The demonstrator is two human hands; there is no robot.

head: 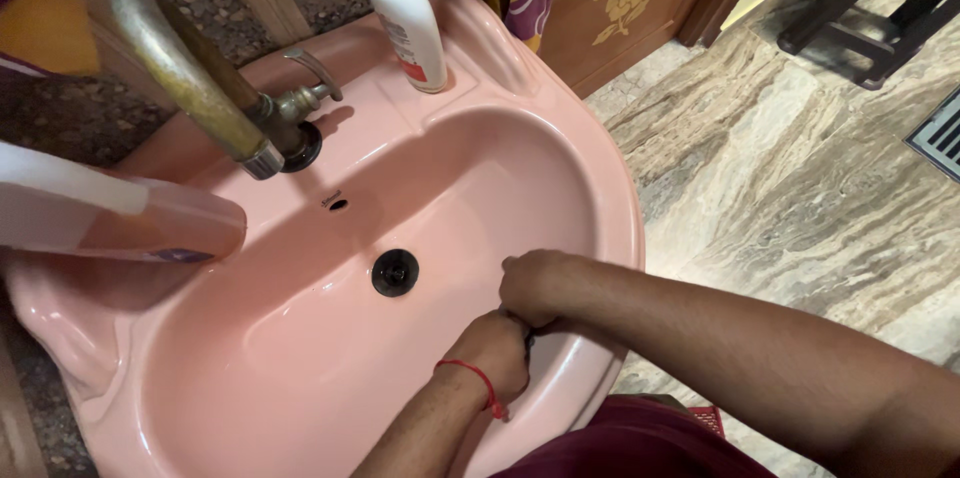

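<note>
**Two hands joined over the near side of the pink sink**

Both hands meet inside the sink (560, 153), low on its near wall, close to the front rim. The left hand (490, 348), with a red thread at the wrist, comes up from the near edge; the right hand (540, 283) reaches in from the right rim and lies over it, touching. Both are curled tight around something small and dark between them; what it is cannot be told.

The drain (395, 272) lies to the left of the hands and a little farther in, near but apart; the right hand is the nearer one. The tap (190, 78) stands at the far left rim, its long spout slanting down toward the bowl, well apart from the hands.

Count: one sink, one drain, one tap, one white pump bottle (408, 23) upright on the far rim, one pale bottle (120, 218) lying along the left edge.
</note>
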